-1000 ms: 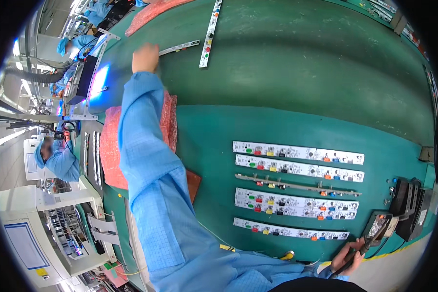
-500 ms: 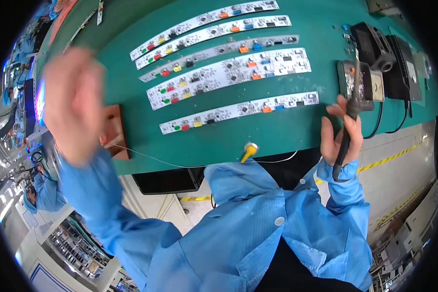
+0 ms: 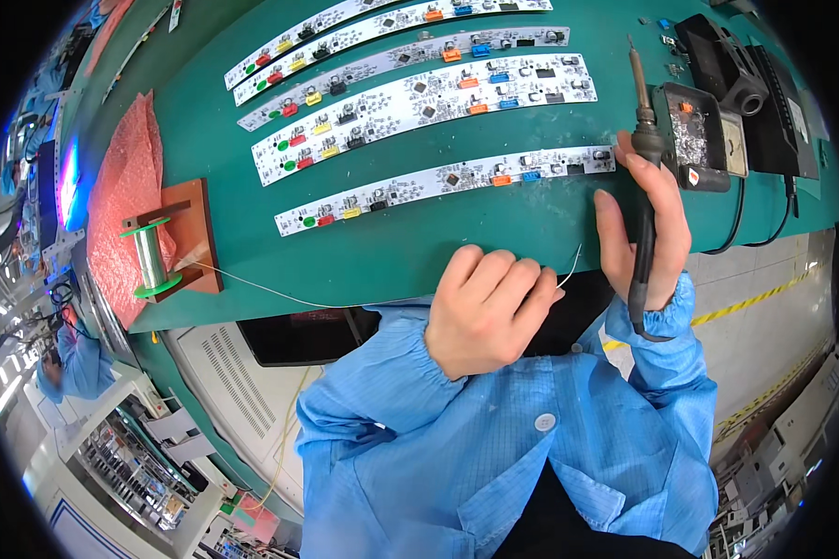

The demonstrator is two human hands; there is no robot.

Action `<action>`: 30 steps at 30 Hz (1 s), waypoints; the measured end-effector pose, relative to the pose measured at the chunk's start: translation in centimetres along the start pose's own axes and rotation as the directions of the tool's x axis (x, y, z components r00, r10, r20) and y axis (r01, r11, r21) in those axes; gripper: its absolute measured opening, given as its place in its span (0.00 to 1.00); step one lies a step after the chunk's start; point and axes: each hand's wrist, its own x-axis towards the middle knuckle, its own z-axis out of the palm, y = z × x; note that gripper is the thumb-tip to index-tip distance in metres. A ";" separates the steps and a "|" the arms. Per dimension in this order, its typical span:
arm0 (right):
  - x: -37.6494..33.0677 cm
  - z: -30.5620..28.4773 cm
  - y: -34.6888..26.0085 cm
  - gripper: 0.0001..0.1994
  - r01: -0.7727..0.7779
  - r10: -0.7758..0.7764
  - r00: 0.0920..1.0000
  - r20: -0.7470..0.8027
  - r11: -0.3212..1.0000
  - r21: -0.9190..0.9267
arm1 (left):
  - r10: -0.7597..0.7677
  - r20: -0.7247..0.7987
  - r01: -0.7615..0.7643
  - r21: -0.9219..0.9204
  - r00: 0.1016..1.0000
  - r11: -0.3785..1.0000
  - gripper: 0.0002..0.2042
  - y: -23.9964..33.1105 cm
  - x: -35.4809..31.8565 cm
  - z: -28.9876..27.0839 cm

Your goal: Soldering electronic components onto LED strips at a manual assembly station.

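Observation:
My left hand (image 3: pixel 489 312) is closed in front of my chest at the table's near edge, pinching a thin solder wire (image 3: pixel 268 289). The wire's free end sticks out to the right of my fingers, and its other end leads back to a solder spool (image 3: pixel 149 259) with green flanges. In my right hand (image 3: pixel 662 224) is a soldering iron (image 3: pixel 645 140), its tip pointing away from me, close to the right end of the nearest circuit board (image 3: pixel 447 184). That long white strip carries green, red, yellow, black, orange and blue connectors. Neither the wire nor the iron touches it.
Several similar boards (image 3: pixel 424 110) lie beyond it on the green table (image 3: pixel 410 247). The spool sits in a brown stand (image 3: pixel 196 233) beside pink bubble wrap (image 3: pixel 126 200). At right are a black tray (image 3: pixel 688 130), an iron holder (image 3: pixel 732 79) and a black box (image 3: pixel 783 112) with cables.
My left hand has swung from the far left to the middle and taken hold of the solder wire. The spool is now uncovered. The iron has turned more upright in my right hand.

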 end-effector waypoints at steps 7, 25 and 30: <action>-1.8 -1.4 -1.2 0.25 -0.063 0.057 0.998 0.026 0.924 0.377 | -0.175 -0.199 0.055 -0.494 0.964 0.868 0.11 0.9 0.7 -0.8; -2.6 -2.7 1.2 0.28 0.034 0.120 0.875 -0.469 0.951 0.307 | -0.144 -0.092 0.112 -0.291 0.985 0.950 0.16 -1.1 3.6 -0.8; -2.9 -3.6 4.2 0.28 0.028 0.051 0.831 -0.554 0.991 0.134 | 0.002 0.085 0.008 -0.116 0.996 0.993 0.15 -0.5 7.5 -4.7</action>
